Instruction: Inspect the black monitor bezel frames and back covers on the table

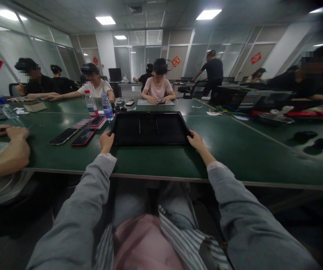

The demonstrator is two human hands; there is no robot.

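Note:
A wide black tray [127, 129] with a raised rim lies at the middle of the green table, straight in front of me. My left hand [106, 142] grips its left edge near the front corner, and my right hand [195, 141] holds the right edge at about the same height. Both thumbs rest on the rim; the fingers beneath are mostly hidden. Inside the tray are two thin light lines and a dark shape at the back that I cannot make out.
Phones [83, 137] and two bottles [107, 107] stand left of the tray on the green table [155, 165]. Another person's arms [9, 150] rest at the far left. People sit across the table. Cables and a clear bowl [274, 118] are at the right.

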